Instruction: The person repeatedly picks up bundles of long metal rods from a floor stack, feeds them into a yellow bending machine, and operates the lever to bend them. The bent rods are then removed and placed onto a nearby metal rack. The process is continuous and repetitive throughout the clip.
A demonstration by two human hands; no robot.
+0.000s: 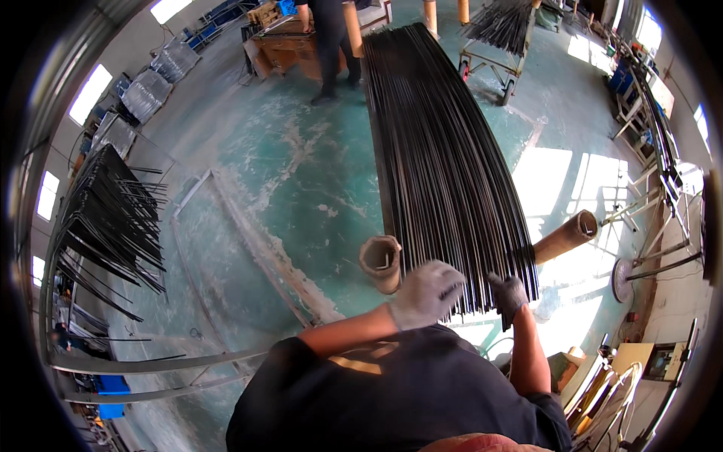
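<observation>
A long flat bundle of thin black metal rods [440,158] lies across a brown cardboard tube [570,233] and stretches away from me. My left hand [424,292], in a light grey glove, rests on the near ends of the rods with its fingers curled over them. My right hand [509,295], in a dark glove, grips the rod ends at the bundle's right side. The tube's open left end [381,261] sticks out just left of my left hand.
Another person [329,45] stands at the far end by a wooden crate [285,47]. A wheeled cart with more rods [497,38] stands at the back. Racks of bent black rods [109,218] fill the left. A metal frame [226,203] lies on the green floor.
</observation>
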